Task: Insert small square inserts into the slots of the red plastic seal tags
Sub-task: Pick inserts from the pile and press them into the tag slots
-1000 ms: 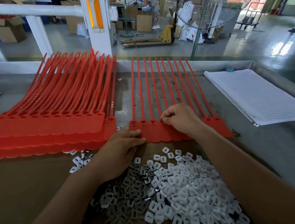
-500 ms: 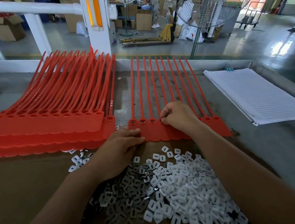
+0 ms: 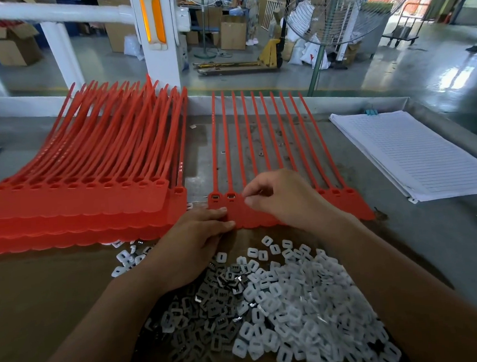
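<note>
At the near middle of the table (image 3: 424,240), just ahead of me, lies the strip of red seal tags (image 3: 265,214), its joined flat heads toward me and its long thin tails running away toward the far edge. I can make out a pale insert seated in each of the two leftmost slots (image 3: 215,196). The right hand (image 3: 286,201) sits over the next heads along, its fingers (image 3: 254,191) curled with forefinger and thumb tips drawn together just at the third slot; I cannot tell whether they have an insert between them. The left hand (image 3: 193,238) lies flat at the strip's near left corner, its fingers (image 3: 218,211) straight and pressing down on the red plastic, holding nothing. Just below both hands, nearer to me, a loose pile of white square inserts (image 3: 293,310) spreads over a brown surface, and both forearms cross it. Left of the strip, touching its edge, sits a thick stack of red tags (image 3: 71,207) with tails fanning upward. Well to the right rests a clipped sheaf of lined paper (image 3: 417,152). Beyond the table I see a standing fan (image 3: 341,10) and a yellow pallet jack (image 3: 270,54) on the workshop floor.
</note>
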Available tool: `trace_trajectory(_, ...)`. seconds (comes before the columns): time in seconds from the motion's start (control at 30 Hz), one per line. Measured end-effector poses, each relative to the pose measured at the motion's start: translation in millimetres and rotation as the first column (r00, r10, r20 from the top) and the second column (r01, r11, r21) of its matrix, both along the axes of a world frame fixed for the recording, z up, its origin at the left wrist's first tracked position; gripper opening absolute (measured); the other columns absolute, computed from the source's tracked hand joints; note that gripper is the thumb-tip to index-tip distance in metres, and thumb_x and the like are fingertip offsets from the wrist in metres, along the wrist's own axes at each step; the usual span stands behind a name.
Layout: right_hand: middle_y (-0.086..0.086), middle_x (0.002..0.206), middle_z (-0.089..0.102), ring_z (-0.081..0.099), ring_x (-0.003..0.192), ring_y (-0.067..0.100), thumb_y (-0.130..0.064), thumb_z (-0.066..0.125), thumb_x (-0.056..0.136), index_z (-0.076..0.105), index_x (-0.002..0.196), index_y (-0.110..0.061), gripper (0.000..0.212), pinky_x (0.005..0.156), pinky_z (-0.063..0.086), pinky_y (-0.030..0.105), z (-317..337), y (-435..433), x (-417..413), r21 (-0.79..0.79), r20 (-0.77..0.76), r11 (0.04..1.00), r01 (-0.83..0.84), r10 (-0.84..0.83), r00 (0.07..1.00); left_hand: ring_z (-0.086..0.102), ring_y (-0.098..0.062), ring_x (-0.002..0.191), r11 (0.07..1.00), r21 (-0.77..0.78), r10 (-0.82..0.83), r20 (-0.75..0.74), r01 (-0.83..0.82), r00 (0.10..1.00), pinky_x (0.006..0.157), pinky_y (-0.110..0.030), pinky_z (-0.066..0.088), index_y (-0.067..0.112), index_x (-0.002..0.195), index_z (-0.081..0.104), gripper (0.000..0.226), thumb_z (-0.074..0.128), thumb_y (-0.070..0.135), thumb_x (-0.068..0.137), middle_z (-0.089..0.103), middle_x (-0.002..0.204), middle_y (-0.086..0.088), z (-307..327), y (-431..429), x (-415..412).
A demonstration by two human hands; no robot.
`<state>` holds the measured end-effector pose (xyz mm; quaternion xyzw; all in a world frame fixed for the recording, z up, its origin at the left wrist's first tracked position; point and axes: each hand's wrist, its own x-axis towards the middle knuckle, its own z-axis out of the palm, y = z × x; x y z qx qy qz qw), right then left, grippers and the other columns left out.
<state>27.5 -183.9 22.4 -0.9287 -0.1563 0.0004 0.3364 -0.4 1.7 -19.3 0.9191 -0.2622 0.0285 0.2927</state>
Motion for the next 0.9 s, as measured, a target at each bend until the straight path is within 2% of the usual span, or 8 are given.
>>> trace_trajectory(0.13, -0.021, 0.080, 0.058, 0.058, 0.077, -0.005, -0.022, 0.067, 0.082, 0.070, 0.095, -0.021, 0.013, 0.073, 0.046, 0.009, 9, 12, -32, -0.068, -0.080, 0.962, -0.263, 0.257, 0.963, 0.026, -0.007, 0.130, 0.999, 0.011, -0.034, -0.032, 0.034, 0.999, 0.110, -0.028, 0.021, 0.026, 0.122, 0.057, 0.035, 0.043, 0.012, 0.094, 0.038, 0.142, 0.007, -1, 0, 1)
trace_trajectory(0.23, -0.015, 0.089, 0.061, 0.050, 0.073, -0.007, -0.026, 0.068, 0.081, 0.070, 0.101, -0.022, 0.021, 0.069, 0.039, 0.007, 8, 19, -47, -0.180, -0.105, 0.913, -0.367, 0.353, 0.930, 0.020, 0.000, 0.131, 1.000, -0.012, -0.014, -0.027, 0.013, 1.000, 0.106, -0.014, 0.011, 0.027, 0.123, 0.056, 0.035, 0.044, 0.013, 0.094, 0.034, 0.144, 0.010, -4, 1, 2)
trace_trajectory(0.3, -0.010, 0.102, 0.064, 0.048, 0.080, -0.006, -0.028, 0.068, 0.081, 0.068, 0.106, -0.021, 0.026, 0.068, 0.035, 0.007, 6, 22, -51, -0.230, -0.135, 0.886, -0.402, 0.380, 0.915, 0.016, 0.008, 0.125, 1.000, -0.021, 0.000, -0.022, 0.000, 1.000, 0.100, -0.005, 0.005, 0.026, 0.126, 0.053, 0.037, 0.045, 0.012, 0.093, 0.033, 0.144, 0.012, -7, 2, 3)
trace_trajectory(0.47, -0.009, 0.108, 0.062, 0.048, 0.089, 0.001, -0.028, 0.066, 0.082, 0.069, 0.104, -0.021, 0.023, 0.066, 0.032, 0.014, -2, 27, -53, -0.291, -0.141, 0.876, -0.385, 0.359, 0.923, 0.012, 0.010, 0.121, 1.000, 0.000, -0.005, -0.004, 0.005, 1.000, 0.092, 0.005, -0.004, 0.025, 0.128, 0.051, 0.039, 0.045, 0.009, 0.092, 0.034, 0.144, 0.010, -9, 1, 6)
trace_trajectory(0.53, -0.011, 0.107, 0.063, 0.048, 0.089, -0.001, -0.028, 0.066, 0.083, 0.070, 0.100, -0.021, 0.019, 0.066, 0.032, 0.012, -5, 27, -54, -0.281, -0.139, 0.879, -0.386, 0.360, 0.922, 0.012, 0.010, 0.120, 1.000, 0.003, -0.014, 0.003, 0.014, 1.000, 0.088, 0.009, -0.005, 0.024, 0.128, 0.051, 0.040, 0.046, 0.008, 0.092, 0.034, 0.144, 0.009, -9, 1, 6)
trace_trajectory(0.73, -0.002, 0.092, 0.067, 0.058, 0.082, 0.006, -0.023, 0.059, 0.087, 0.069, 0.092, -0.015, 0.013, 0.072, 0.045, 0.021, -5, 25, -56, -0.169, -0.115, 0.921, -0.351, 0.335, 0.935, 0.014, 0.009, 0.119, 1.000, 0.004, -0.021, 0.012, 0.021, 1.000, 0.086, 0.010, -0.005, 0.022, 0.127, 0.052, 0.038, 0.046, 0.009, 0.093, 0.036, 0.143, 0.007, -9, 1, 5)
trace_trajectory(0.8, 0.000, 0.086, 0.067, 0.060, 0.077, 0.009, -0.019, 0.058, 0.088, 0.066, 0.091, -0.012, 0.010, 0.070, 0.048, 0.026, -4, 25, -57, -0.104, -0.106, 0.940, -0.324, 0.314, 0.944, 0.017, 0.007, 0.120, 1.000, -0.004, -0.028, 0.013, 0.028, 1.000, 0.090, 0.008, -0.003, 0.023, 0.125, 0.054, 0.036, 0.046, 0.010, 0.093, 0.037, 0.143, 0.006, -8, 1, 5)
trace_trajectory(0.9, -0.010, 0.074, 0.057, 0.054, 0.067, 0.003, -0.013, 0.059, 0.088, 0.064, 0.092, -0.010, 0.007, 0.063, 0.043, 0.018, -2, 24, -58, -0.033, -0.103, 0.952, -0.304, 0.299, 0.948, 0.022, -0.001, 0.129, 1.000, -0.019, -0.022, -0.018, 0.022, 1.000, 0.103, -0.009, 0.008, 0.027, 0.120, 0.058, 0.033, 0.047, 0.013, 0.093, 0.036, 0.143, 0.007, -7, 2, 4)
